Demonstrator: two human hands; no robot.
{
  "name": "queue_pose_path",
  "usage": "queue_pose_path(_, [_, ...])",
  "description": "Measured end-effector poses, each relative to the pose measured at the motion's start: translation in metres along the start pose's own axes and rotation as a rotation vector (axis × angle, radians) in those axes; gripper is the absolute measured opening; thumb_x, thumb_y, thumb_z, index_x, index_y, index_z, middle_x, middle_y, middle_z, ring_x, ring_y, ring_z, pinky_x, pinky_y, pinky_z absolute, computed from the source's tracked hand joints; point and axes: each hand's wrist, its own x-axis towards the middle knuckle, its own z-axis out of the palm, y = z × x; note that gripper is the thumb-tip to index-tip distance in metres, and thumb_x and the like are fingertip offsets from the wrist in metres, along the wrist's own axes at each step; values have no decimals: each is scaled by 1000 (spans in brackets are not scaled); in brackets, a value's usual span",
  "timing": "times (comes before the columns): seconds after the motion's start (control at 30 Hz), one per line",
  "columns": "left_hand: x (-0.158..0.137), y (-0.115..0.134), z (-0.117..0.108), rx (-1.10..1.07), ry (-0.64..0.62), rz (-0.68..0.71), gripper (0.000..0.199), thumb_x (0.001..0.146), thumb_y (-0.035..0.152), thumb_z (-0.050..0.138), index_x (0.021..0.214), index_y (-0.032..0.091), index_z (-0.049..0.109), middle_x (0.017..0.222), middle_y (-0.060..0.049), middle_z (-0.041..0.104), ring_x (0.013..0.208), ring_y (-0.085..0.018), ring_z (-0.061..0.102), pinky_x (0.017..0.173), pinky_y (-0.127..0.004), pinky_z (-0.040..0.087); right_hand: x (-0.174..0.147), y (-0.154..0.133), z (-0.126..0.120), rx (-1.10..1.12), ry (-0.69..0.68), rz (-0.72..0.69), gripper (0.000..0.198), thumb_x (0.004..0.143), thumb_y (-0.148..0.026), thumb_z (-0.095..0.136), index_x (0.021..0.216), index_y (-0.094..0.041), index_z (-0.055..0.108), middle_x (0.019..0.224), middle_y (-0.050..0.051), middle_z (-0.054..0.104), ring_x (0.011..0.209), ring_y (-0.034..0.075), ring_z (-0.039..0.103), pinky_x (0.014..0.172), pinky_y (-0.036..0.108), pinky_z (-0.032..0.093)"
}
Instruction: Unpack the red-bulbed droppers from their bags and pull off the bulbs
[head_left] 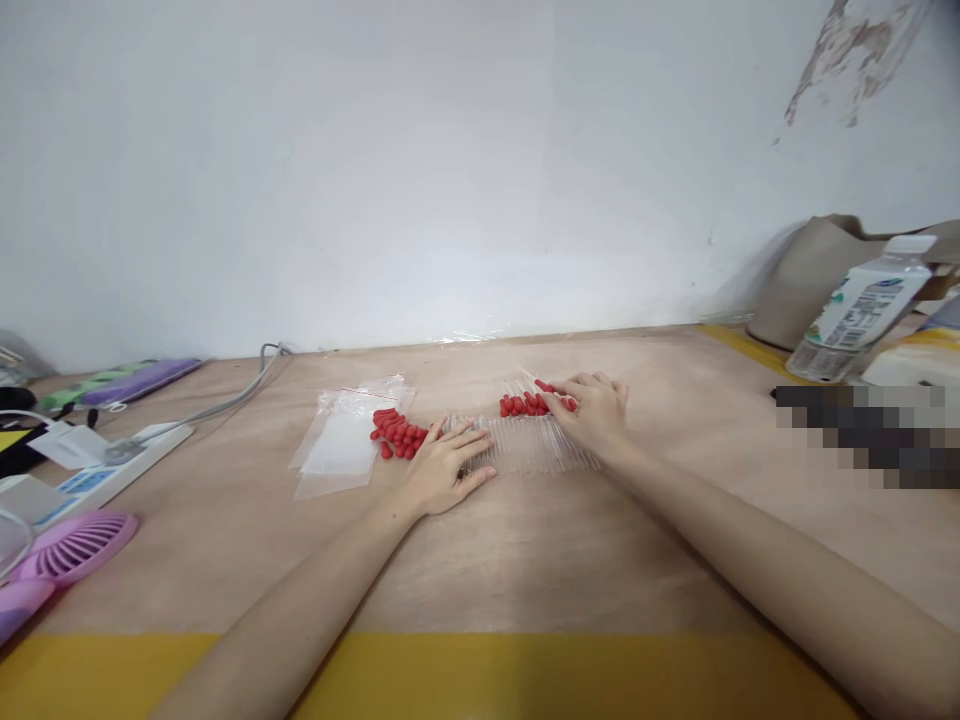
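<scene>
A row of thin clear tubes [525,447] lies side by side on the wooden table, with red rubber bulbs [517,405] along its far right edge. They look like droppers. My left hand [448,465] lies palm down over the row's left end, its fingers spread. Beside its wrist is a heap of loose-looking red bulbs [397,434]; whether tubes join them is hidden. My right hand [596,410] bends over the right end, fingers closed on a red-bulbed dropper [544,386] whose thin pale end points up and left. The fingertips partly cover the bulbs there.
Clear plastic bags [341,440] lie left of the heap. Further left are a power strip [112,475] with a grey cable [232,398], a pink fan [79,548] and a purple pouch [146,380]. At right stands a bottle [862,310] near a grey-brown container [795,280].
</scene>
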Motion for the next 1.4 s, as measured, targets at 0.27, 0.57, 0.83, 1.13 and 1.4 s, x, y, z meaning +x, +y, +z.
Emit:
queue_pose_path(0.27, [2,6,5,115,409,33,48,83,33,50,127,16,41,127,-12,46,122,-24,37,101,-44,31,-41,21,-24,235,-114,-333,20,80,-30,56,97,-32,66,83,2,60,78,16,49,77,35,31])
queue_pose_path(0.57, [6,19,8,204,386,297,16,85,19,50,95,16,62,110,-6,62,114,-21,48,101,-43,35,-52,8,-29,281,-197,-470,16,81,-28,55,92,-32,66,84,1,62,79,16,48,77,36,32])
queue_pose_path(0.83, [8,29,12,178,375,349,15,85,18,48,92,14,61,100,-6,66,108,-19,54,99,-39,41,-55,-18,-25,165,-212,-563,22,83,-36,50,93,-21,63,90,4,65,87,18,52,85,38,28])
queue_pose_path(1.13, [4,34,7,32,305,351,17,87,15,43,84,14,60,85,-4,67,95,-16,61,100,-40,40,-57,-19,-24,148,-130,-659,20,85,-31,50,74,-19,63,74,0,67,81,15,55,83,36,30])
queue_pose_path(1.4, [3,32,10,-52,311,325,15,85,14,46,80,12,60,80,-6,67,91,-16,62,102,-40,37,-57,-12,-20,179,-106,-778,14,85,-20,49,79,-16,61,79,3,66,83,15,56,83,35,41])
